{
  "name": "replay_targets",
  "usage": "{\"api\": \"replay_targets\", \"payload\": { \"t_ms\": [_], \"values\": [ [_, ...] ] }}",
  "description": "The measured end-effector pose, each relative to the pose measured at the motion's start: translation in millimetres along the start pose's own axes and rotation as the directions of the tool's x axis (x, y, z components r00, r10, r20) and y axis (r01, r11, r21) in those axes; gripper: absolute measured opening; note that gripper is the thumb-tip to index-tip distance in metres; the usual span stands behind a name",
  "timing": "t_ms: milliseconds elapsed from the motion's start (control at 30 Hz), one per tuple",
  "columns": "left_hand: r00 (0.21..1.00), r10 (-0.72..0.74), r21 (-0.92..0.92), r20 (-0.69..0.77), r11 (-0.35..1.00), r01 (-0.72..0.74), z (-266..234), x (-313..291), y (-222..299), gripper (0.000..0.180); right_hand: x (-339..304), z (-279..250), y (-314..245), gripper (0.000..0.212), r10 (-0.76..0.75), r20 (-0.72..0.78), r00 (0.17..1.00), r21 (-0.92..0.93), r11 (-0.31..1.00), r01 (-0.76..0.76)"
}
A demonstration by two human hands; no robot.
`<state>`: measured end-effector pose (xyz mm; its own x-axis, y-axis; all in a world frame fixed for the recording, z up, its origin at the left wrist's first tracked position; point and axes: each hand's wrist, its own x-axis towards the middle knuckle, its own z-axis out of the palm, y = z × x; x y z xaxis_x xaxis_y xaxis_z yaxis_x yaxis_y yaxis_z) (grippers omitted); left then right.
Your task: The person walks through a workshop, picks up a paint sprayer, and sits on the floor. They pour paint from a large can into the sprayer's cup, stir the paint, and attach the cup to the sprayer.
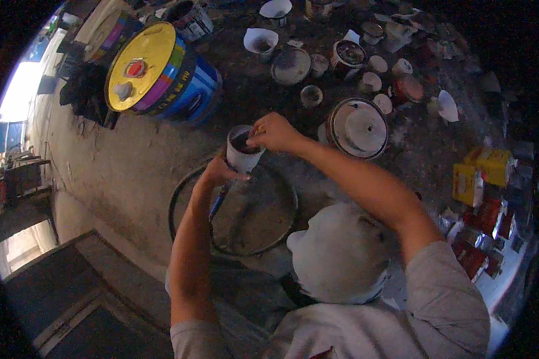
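A white cup (243,160) with dark contents is held up in front of me. My left hand (220,170) is closed around its lower side. Over the cup's rim, my right hand (275,133) is pinched together, its fingertips at or just inside the opening. Whatever those fingers hold, if anything, is too small to make out. Beneath the cup a dark hose (296,206) lies looped on the floor, with a blue length (217,206) below my left hand. A rounded pale grey thing (338,257) fills the space between my forearms.
A large drum (192,90) with a yellow lid stands at the far left. Several used cups and cans, including a lidded can (359,128) and a small cup (311,96), are spread over the stained floor. Yellow tins (467,184) and red tins (492,216) stand at the right.
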<state>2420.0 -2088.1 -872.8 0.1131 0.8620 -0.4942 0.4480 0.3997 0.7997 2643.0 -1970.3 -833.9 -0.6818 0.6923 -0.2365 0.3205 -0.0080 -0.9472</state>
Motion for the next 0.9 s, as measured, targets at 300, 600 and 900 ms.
{"api": "replay_targets", "payload": {
  "t_ms": [300, 600, 900],
  "values": [
    [0.925, -0.379, -0.04, 0.032, 0.924, 0.38, 9, -30, -58, 0.055, -7, 0, 8, 0.027, -0.026, 0.003, 1.0, -0.032, 0.999, 0.026],
    [0.912, -0.409, -0.243, 0.009, 0.884, 0.399, 32, -49, -58, 0.059, -22, -15, -8, 0.029, -0.178, -0.014, 0.984, -0.203, 0.964, 0.172],
    [0.746, -0.463, 0.017, -0.479, 0.845, 0.535, 40, -71, 4, 0.064, -6, -67, -47, 0.029, 0.037, 0.17, 0.985, -0.124, 0.992, -0.016]
  ]
}}
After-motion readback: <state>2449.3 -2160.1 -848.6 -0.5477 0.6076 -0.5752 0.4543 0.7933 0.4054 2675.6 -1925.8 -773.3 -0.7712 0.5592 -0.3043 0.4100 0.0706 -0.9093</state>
